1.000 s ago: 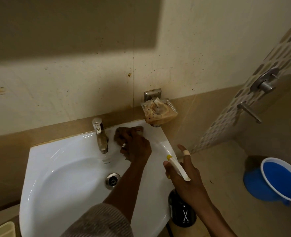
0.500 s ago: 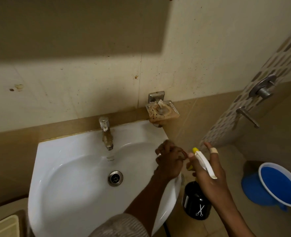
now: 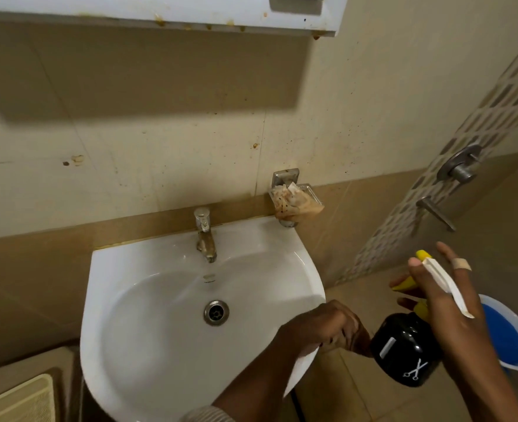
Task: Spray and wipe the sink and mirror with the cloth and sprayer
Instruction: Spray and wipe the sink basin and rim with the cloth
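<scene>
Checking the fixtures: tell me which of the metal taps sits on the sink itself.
The sink tap, upright at the back rim of the sink. The other two metal fittings are on the wall at right.

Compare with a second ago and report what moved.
The left hand slid from beside the tap along the sink to its right front rim. The right hand kept gripping the spray bottle, off the sink's right side. Nothing was let go.

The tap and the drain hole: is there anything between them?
In the head view, only bare white sink between tap and drain, save a small overflow slot.
</scene>
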Demonstrator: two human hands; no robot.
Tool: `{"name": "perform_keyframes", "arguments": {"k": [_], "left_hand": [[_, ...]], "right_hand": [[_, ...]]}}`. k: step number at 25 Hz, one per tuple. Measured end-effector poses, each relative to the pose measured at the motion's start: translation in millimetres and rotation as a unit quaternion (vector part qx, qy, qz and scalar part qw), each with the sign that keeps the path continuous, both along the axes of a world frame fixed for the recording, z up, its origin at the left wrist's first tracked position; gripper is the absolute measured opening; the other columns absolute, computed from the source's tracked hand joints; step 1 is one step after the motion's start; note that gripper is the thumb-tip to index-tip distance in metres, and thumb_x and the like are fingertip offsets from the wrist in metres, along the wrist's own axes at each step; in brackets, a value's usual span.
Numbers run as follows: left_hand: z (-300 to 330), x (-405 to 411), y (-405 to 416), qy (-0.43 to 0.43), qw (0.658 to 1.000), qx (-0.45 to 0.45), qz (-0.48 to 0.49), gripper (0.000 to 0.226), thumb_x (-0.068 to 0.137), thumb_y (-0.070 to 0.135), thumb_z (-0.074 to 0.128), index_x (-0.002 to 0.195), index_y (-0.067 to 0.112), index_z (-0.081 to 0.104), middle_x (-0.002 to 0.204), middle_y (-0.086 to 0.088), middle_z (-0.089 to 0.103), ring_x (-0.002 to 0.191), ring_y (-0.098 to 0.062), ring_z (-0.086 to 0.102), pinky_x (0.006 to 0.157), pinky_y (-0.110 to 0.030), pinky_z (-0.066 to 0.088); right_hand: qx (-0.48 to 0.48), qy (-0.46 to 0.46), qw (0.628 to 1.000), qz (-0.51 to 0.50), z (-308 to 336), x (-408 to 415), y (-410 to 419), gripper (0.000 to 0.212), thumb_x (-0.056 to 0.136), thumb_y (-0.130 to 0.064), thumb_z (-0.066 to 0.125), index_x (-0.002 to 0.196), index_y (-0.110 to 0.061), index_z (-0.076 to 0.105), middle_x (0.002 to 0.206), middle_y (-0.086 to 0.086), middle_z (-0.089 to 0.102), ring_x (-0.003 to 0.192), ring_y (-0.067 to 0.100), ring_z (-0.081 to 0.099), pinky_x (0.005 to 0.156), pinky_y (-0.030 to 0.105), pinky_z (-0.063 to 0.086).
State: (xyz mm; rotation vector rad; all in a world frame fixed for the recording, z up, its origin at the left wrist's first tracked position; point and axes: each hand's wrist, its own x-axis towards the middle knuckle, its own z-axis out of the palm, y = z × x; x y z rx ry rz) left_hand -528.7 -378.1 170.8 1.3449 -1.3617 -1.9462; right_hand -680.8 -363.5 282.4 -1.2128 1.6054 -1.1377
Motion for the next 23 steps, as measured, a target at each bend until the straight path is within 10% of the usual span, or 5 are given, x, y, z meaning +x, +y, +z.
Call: {"name": "perform_keyframes", "arguments": {"k": [5,9,14,19,23], "left_hand": [[-19.9,55.9,28.2,0.235,0.935,0.052,0.262,0.02,0.083,0.01,0.058,0.09,0.003,0.076,0.078,-0.01,0.063,0.053,-0.012,0.053,0.047,-0.024,0.041],[-61.7,83.9,27.2,0.301,0.75,0.038,0.588,0.019,0.089,0.007,0.052,0.096,0.008,0.071,0.088,-0.011,0.065,0.042,-0.006,0.028,0.036,-0.016,0.022],[-109.6,80.3,-15.3,0.319,0.666,0.069,0.67,0.022,0.09,0.008,0.053,0.094,0.02,0.071,0.06,0.002,0.042,0.041,-0.011,0.028,0.043,-0.02,0.03],[-142.4,51.9,-59.4,0.186,0.717,0.054,0.67,0.042,0.073,0.022,0.069,0.113,0.009,0.064,0.1,-0.031,0.061,0.079,-0.046,0.063,0.074,-0.047,0.06],[-118.9,39.7,-56.4,0.11,0.816,-0.01,0.567,0.03,0.089,0.017,0.064,0.115,0.005,0.058,0.103,-0.011,0.066,0.087,-0.021,0.067,0.07,-0.022,0.061]], "right_hand": [[-0.016,-0.019,1.0,0.0,1.3,2.1,4.8,0.057,0.105,-0.027,0.061,0.158,-0.032,0.039,0.094,0.022,0.072,0.092,0.029,0.072,0.074,0.037,0.055],[0.011,-0.031,0.999,0.027,-11.2,20.9,7.9,0.055,0.105,-0.025,0.061,0.155,-0.032,0.041,0.091,0.019,0.071,0.094,0.033,0.072,0.074,0.039,0.056],[0.006,-0.038,0.998,0.057,-23.5,24.3,8.6,0.05,0.098,-0.034,0.064,0.144,-0.044,0.045,0.085,0.014,0.075,0.083,0.022,0.076,0.07,0.036,0.058],[0.015,-0.02,0.999,0.04,-29.3,4.7,7.2,0.066,0.081,-0.047,0.066,0.144,-0.049,0.044,0.084,0.011,0.077,0.082,0.021,0.078,0.071,0.038,0.059],[0.018,-0.027,0.999,0.032,-34.5,-4.9,7.9,0.062,0.084,-0.044,0.065,0.143,-0.049,0.044,0.085,0.013,0.076,0.084,0.023,0.077,0.073,0.04,0.061]]}}
